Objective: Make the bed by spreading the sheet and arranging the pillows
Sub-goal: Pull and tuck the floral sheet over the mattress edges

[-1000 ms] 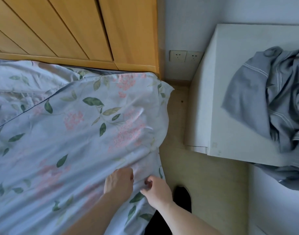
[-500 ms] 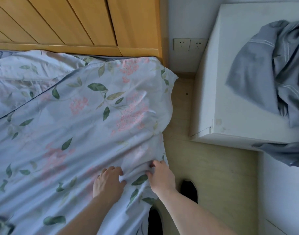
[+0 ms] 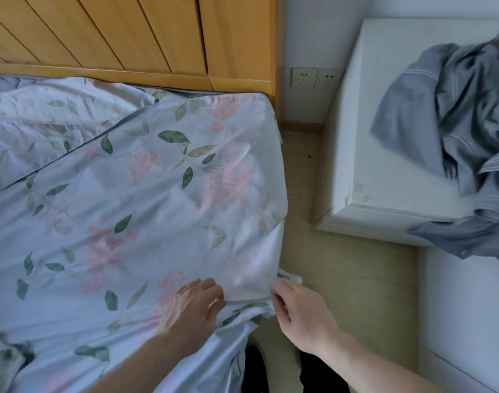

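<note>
A pale blue sheet [image 3: 135, 211] printed with pink flowers and green leaves covers the bed and hangs over its right side. My left hand [image 3: 194, 304] lies on the sheet near the bed's right edge, fingers curled into a fold of the fabric. My right hand [image 3: 299, 310] pinches the sheet's hanging edge just beside it. Between the two hands the cloth is pulled taut. A rumpled floral layer [image 3: 44, 117] lies at the back left by the headboard. No pillow is visible.
A wooden headboard [image 3: 129, 38] runs along the back. A white nightstand [image 3: 390, 137] stands to the right with a crumpled grey striped cloth [image 3: 455, 114] on it. Wall sockets [image 3: 313, 78] sit between them. A narrow strip of light floor [image 3: 327, 265] separates bed and nightstand.
Both hands have spread further apart along the sheet's right edge, stretching the cloth between them. The sheet looks flatter toward the headboard corner.
</note>
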{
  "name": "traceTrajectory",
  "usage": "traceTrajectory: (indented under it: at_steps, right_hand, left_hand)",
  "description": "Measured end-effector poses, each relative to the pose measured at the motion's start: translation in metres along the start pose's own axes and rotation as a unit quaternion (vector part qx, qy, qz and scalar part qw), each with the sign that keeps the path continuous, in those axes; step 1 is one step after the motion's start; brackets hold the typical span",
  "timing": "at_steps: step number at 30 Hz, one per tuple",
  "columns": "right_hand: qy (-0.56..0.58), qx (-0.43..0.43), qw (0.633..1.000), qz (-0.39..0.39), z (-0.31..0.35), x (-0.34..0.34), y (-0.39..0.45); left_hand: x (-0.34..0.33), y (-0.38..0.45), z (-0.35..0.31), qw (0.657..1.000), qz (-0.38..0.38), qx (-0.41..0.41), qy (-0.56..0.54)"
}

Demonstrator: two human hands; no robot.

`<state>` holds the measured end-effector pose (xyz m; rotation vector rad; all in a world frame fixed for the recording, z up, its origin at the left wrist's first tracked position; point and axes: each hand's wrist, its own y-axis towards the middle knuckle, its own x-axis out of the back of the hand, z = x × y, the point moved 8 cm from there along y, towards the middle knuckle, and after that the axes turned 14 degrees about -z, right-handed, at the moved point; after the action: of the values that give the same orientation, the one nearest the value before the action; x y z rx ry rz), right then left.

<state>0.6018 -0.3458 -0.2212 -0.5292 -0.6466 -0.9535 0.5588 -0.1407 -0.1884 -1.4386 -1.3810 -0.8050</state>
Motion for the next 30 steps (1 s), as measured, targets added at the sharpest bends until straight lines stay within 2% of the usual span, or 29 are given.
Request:
traceTrajectory:
  at_steps: [2,5,8,10,12,15,18,20,22,26,28,30]
  right_hand:
    - [-0.001,0.024,0.999,-0.024,0.006,0.007,-0.014]
    - [-0.030,-0.008,0.999,-0.031,0.000,-0.004,-0.018]
    - [-0.067,-0.133,0.989,-0.017,-0.015,-0.028,-0.019]
    - [-0.052,-0.235,0.970,-0.038,-0.022,-0.038,-0.024]
    - [-0.065,-0.276,0.958,-0.047,-0.022,-0.043,-0.033]
    - [-0.092,-0.276,0.953,-0.088,-0.017,-0.039,-0.046]
    - [-0.042,-0.332,0.933,-0.132,-0.018,-0.042,-0.066]
    - [-0.027,-0.372,0.923,-0.095,-0.018,-0.059,-0.082]
    - [-0.001,-0.394,0.919,-0.024,-0.018,-0.086,-0.097]
    - [0.091,-0.423,0.899,0.067,-0.004,-0.135,-0.117]
    - [0.139,-0.427,0.889,0.089,0.009,-0.153,-0.119]
    - [0.166,-0.425,0.885,0.094,0.018,-0.167,-0.116]
  left_hand:
    - [0.005,-0.007,-0.003,1.000,0.000,-0.019,-0.009]
    - [0.002,-0.015,-0.004,1.000,0.004,-0.023,-0.021]
    - [-0.016,-0.010,-0.002,0.999,0.034,0.032,-0.019]
    - [-0.025,-0.005,-0.002,0.997,0.052,0.054,-0.013]
    - [-0.027,-0.003,0.000,0.996,0.053,0.068,-0.013]
    - [-0.013,-0.010,0.008,0.994,-0.004,0.100,-0.049]
    - [0.000,-0.037,0.022,0.989,-0.043,0.123,-0.075]
    - [-0.005,-0.065,0.042,0.990,-0.023,0.128,-0.062]
    - [-0.018,-0.094,0.065,0.988,0.026,0.144,-0.041]
    - [-0.045,-0.139,0.091,0.977,0.120,0.175,-0.002]
    - [-0.053,-0.149,0.096,0.974,0.130,0.186,0.013]
    - [-0.060,-0.153,0.098,0.976,0.109,0.186,0.022]
